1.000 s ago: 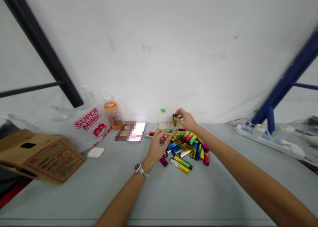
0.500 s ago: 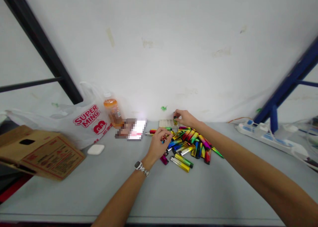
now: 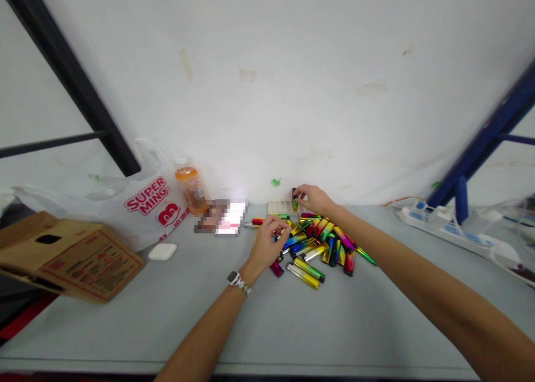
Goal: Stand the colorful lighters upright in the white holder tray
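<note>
Well to the left of the grip, "SUPER MING" can be read in red on a white plastic bag (image 3: 145, 201), above a round red emblem; the characters at its edge are too small to be made out. Farther left, a cardboard box (image 3: 79, 259) is printed with brownish-red lines of text that cannot be read, and the label on a bottle (image 3: 191, 189) of orange liquid is likewise illegible. A single lighter (image 3: 294, 197) is pinched upright between the thumb and fingers of the right hand (image 3: 313, 198); it is dark at the top and glossy yellow-green lower down, and is held at the right end of a pale gridded tray (image 3: 278, 207). Whether it is seated in the tray cannot be told. Nearer than this grip, a loose pile of lighters (image 3: 315, 252) is spread, with metallic bodies shaded in red, gold, green, blue and magenta, some ends black and some silver. The pile's left side is covered by the left hand (image 3: 267, 242), its fingers loosely curled; whether anything is grasped there cannot be told. A watch (image 3: 234, 278) is worn on that wrist.
</note>
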Demonstrator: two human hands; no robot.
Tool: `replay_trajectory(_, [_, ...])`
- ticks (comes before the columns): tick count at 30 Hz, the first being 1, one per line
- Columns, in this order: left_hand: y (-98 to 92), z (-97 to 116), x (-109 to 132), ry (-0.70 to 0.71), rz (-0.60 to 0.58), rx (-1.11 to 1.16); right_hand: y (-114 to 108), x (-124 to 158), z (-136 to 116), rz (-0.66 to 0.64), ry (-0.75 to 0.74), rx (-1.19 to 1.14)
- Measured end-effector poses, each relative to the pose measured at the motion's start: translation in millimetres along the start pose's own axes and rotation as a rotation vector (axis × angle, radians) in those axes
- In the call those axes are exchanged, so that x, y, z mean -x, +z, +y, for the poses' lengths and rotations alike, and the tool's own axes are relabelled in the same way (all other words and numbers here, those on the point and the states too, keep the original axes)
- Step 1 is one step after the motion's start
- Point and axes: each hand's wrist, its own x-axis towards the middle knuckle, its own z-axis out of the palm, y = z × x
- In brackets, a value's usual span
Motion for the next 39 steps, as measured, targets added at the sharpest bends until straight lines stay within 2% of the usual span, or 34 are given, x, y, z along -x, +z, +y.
replay_trajectory(4, [-0.1,-1,0,0.010,0.011,-0.018,-5,13,-13,-0.020,0.034,0.220])
replay_trajectory(13, [1.6,-5,1,0.006,-0.015,-0.032,-5,30,-19,-0.075,0.043,0.328])
replay_trajectory(23, [2.4,-6,0,0.000,-0.009,-0.079,5,43,-16,-0.065,0.082,0.314])
replay_trajectory(27, [-0.9,-13,-1,-0.058,0.082,-0.195,3,41,-21,-0.085,0.101,0.330])
replay_trajectory(31, [-13.6,-26,-3,-0.138,0.132,-0.347,2,40,-29,-0.063,0.129,0.331])
replay_trajectory(35, [-25.5,-40,-3,-0.090,0.193,-0.442,8,40,-40,0.015,0.112,0.263])
replay_trajectory(37, [-26.0,-45,-3,-0.064,0.218,-0.451,13,42,-47,0.027,0.069,0.198])
replay_trajectory(39, [-21.8,-47,-1,-0.050,0.193,-0.433,17,46,-54,0.036,0.043,0.129])
